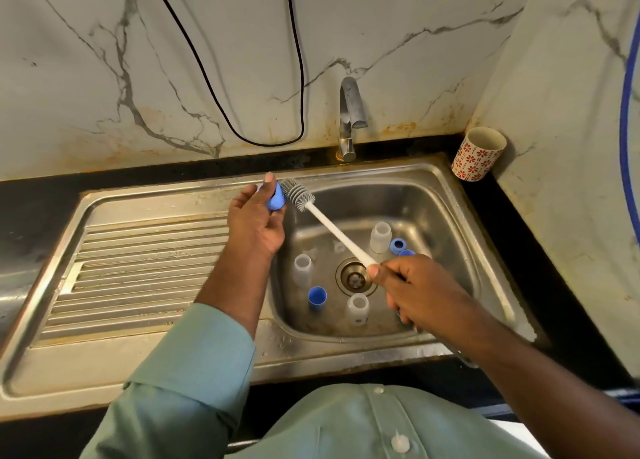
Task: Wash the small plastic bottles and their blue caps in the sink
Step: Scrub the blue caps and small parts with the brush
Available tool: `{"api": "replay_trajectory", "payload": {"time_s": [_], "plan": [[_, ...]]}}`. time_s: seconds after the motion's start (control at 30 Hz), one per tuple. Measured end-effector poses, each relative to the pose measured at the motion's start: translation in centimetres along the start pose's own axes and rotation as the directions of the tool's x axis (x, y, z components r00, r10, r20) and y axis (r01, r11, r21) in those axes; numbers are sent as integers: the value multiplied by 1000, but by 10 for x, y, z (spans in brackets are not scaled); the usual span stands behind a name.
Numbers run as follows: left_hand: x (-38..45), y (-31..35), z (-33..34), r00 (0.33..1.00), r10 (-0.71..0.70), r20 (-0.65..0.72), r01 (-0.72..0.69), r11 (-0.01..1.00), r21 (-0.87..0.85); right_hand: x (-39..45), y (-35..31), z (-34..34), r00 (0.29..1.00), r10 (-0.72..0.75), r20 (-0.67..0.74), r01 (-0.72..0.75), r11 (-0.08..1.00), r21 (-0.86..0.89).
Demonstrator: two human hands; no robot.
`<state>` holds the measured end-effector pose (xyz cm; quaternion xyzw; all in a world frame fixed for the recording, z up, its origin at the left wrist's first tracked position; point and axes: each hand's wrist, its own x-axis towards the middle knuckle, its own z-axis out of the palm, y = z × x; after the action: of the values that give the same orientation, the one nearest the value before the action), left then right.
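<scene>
A: The fingers [268, 184] of the left hand [254, 221] pinch a blue cap [277, 200], held up over the sink's [460, 216] left rim. What about the other hand?

B: The right hand [420, 294] curls its fingers round the white handle of a bottle brush [325, 228]. The grey bristle head sits just beside the cap, touching or nearly so; he cannot tell which.

A: And the bottles?

B: 3 small plastic bottles stand upright in the basin: one left of the drain [355, 278] at [303, 269], one in front of it [356, 309], one behind it to the right [380, 237].

A: More caps?

B: A blue cap stands open end up [317, 298] between the left and front bottles. Another [398, 244] lies just beside the back bottle, and a 3rd blue piece [407, 252] peeks out above the right hand's knuckles.

A: Around the sink?

B: A ribbed drainboard [145, 261] to the left, a metal tap [349, 119] behind with no water visible, and a cup with red flowers [478, 153] on the dark surface [519, 223] in the corner. A black cable [301, 77] hangs down the marble wall [104, 60]. Both sleeves are pale green.
</scene>
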<state>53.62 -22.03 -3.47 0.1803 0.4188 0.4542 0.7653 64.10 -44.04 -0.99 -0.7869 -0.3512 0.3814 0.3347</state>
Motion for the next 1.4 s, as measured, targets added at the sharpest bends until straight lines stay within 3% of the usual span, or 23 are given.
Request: {"api": "replay_trajectory", "payload": {"time_s": [0.1,0.23,0.37,0.5,0.63,0.77,0.83,0.93,1.0,1.1,1.2,1.33,1.4], "plan": [[-11,-13,4,999,-39,26,38,997,63,8,-3,0,999,30,-44,-30,999,20],[-5,-3,4,998,43,-52,-48,996,-82,5,0,0,999,-17,-43,14,997,-76],[-16,-11,8,1000,-24,12,23,997,72,9,1,3,998,14,-69,-15,1000,-19],[-13,-6,6,996,24,-86,-31,996,-79,7,3,4,998,-31,-46,27,996,-82],[-21,-14,4,991,-113,65,108,991,75,9,0,3,996,-12,-85,9,1000,-27],[-16,-11,3,997,-71,38,72,997,-21,6,-2,-3,998,-8,-61,5,998,-59],[-15,-8,-2,993,-85,79,81,995,55,0,0,-4,1000,22,-16,-22,1000,-9],[-20,-10,-3,954,-180,238,117,959,256,5,-2,-9,996,66,-58,-60,992,110],[-15,0,-4,943,-167,289,90,961,261,6,-2,-12,996,45,-73,-37,994,106],[-10,14,-10,954,-112,278,51,975,217,-4,3,-12,998,43,-35,-41,997,62],[-18,4,-7,943,-127,308,6,931,365,1,0,-11,996,55,-71,-48,994,99],[-15,9,-6,972,-73,224,-11,935,355,1,-3,-15,997,50,-55,-44,994,102],[-16,8,-10,954,-111,280,-42,872,488,1,-4,-18,997,63,-49,-58,993,104]]}}
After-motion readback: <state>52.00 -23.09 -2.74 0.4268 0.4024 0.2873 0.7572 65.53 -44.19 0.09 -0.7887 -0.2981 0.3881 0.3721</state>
